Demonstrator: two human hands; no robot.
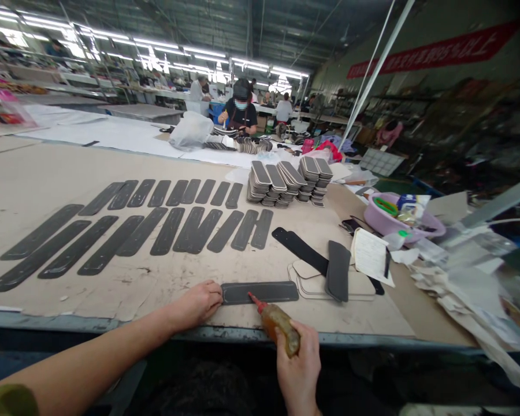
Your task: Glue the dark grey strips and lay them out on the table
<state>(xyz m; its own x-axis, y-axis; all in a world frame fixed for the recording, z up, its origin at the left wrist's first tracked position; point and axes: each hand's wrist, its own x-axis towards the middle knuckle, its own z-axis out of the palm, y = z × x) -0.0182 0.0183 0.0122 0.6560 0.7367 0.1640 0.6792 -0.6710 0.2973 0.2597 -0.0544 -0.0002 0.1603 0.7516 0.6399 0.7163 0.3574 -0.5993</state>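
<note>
A dark grey strip with rounded corners (268, 292) lies crosswise near the table's front edge, a thin glossy line running along its border. My left hand (201, 301) rests at the strip's left end, fingers bent together and touching it; whether they pinch it is hard to see. In my right hand (301, 361) is an amber glue bottle (274, 323), tilted, with its red nozzle (256, 301) over the middle of the strip. Beyond, two rows of similar dark strips (167, 231) lie spread out, with shiny lines on many of them.
Stacked strips (281, 182) stand at the back. To the right lie a black strap (301, 251), a dark piece (338, 271), pale cut panels (307, 283) and a notepad (370, 257). A purple basin (429, 228) holds oddments. A masked co-worker (241, 112) sits across the table.
</note>
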